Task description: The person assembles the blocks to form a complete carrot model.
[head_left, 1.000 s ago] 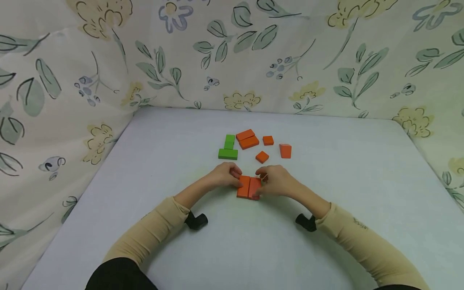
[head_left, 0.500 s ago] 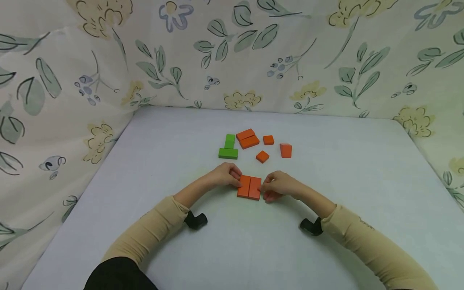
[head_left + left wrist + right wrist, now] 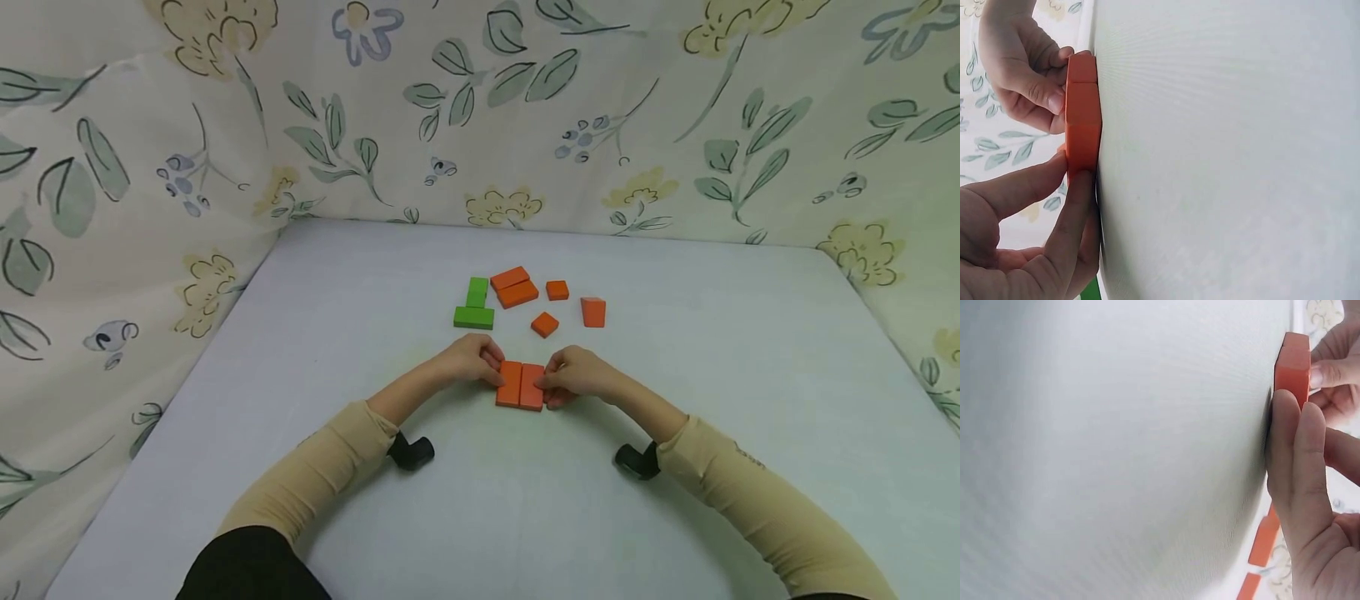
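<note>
Two flat orange blocks lie side by side on the white table, the left orange block (image 3: 508, 384) against the right orange block (image 3: 532, 387). My left hand (image 3: 467, 360) holds the outer edge of the left one. Its thumb is at the top edge and its fingers lie along the side, as the left wrist view shows. My right hand (image 3: 581, 375) holds the opposite outer edge, with the thumb overlapping the top. In the right wrist view its straight fingers (image 3: 1310, 456) lie along the side.
Behind the hands lie two green blocks (image 3: 474, 317), a pair of orange blocks (image 3: 517, 294), two small orange pieces (image 3: 545, 324) and an orange wedge-like block (image 3: 593, 312). Floral cloth (image 3: 495, 125) hangs behind the white table (image 3: 375, 283).
My right hand drew back a little to the right from the right block, then closed in against its outer edge. My left hand stays at the left block.
</note>
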Demonstrator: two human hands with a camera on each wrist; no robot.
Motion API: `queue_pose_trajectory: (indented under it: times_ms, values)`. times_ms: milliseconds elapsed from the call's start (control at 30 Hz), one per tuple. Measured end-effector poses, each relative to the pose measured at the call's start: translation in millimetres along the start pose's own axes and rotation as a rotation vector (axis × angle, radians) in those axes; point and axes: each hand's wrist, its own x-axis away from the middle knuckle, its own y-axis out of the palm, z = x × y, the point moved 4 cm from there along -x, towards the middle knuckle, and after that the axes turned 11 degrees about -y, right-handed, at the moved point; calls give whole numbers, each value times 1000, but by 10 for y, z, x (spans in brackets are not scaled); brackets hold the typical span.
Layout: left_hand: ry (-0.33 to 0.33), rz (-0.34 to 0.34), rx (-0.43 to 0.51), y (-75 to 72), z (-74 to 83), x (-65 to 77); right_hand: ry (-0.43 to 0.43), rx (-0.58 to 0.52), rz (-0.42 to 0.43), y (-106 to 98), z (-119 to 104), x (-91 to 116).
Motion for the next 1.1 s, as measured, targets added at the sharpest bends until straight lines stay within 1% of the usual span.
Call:
queue_pose_trajectory:
  times_ms: [100, 200, 300, 400, 467, 567, 600, 633, 733, 767, 833, 900, 1000, 1100]
  values:
    - [-2, -5, -11, -20, 3, -3, 1, 7, -5, 5, -18, -13]
    - [13, -14, -10, -41, 11, -13, -5, 21, -15, 1, -29, -28]
    - [30, -23, -7, -60, 18, -18, -5, 116, -58, -55, -72, -31]
    - [30, -24, -5, -72, 25, -19, -14, 225, -87, -201, -196, -72]
    - [23, -10, -13, -77, 28, -19, -20, 282, -48, -334, -318, -138]
    - [3, 21, -43, -73, 34, -34, -33, 291, 83, -509, -469, -307]
    - [-5, 33, -54, -66, 35, -43, -23, 275, 127, -551, -495, -369]
    - [-12, 44, -67, -59, 39, -50, -6, 233, 165, -584, -505, -429]
    - [-27, 62, -86, -29, 52, -66, 74, 109, 240, -652, -479, -594]
    - [-29, 66, -91, -19, 60, -64, 99, 74, 258, -665, -461, -638]
    - [-36, 69, -95, -1, 71, -57, 129, 42, 290, -674, -437, -706]
    - [-42, 71, -97, 12, 74, -53, 137, 57, 318, -661, -425, -758]
    - [-55, 79, -96, 16, 68, -43, 150, 87, 337, -600, -430, -823]
    - [-70, 88, -98, 19, 55, -35, 171, 164, 340, -518, -457, -892]
